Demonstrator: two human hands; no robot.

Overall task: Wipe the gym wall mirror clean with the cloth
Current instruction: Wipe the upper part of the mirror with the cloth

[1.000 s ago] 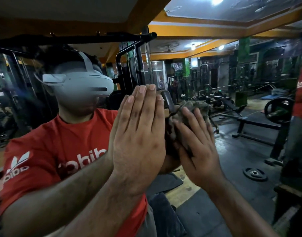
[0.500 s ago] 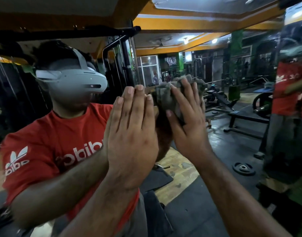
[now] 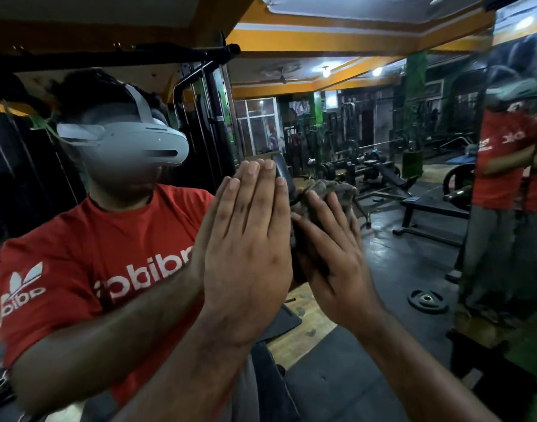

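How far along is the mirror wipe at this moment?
Mid-wipe. The right hand presses the grey cloth flat against the mirror, and the left hand braces open on the glass beside it. Which areas are already clean cannot be told from this view, so what remains is unclear.

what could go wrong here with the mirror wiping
The left hand lies bare and flat on the mirror, so it may leave fresh prints on the glass. The cloth is bunched under the right hand, with straight fingers pressing rather than a grip, so it might slip or wipe only a narrow strip.
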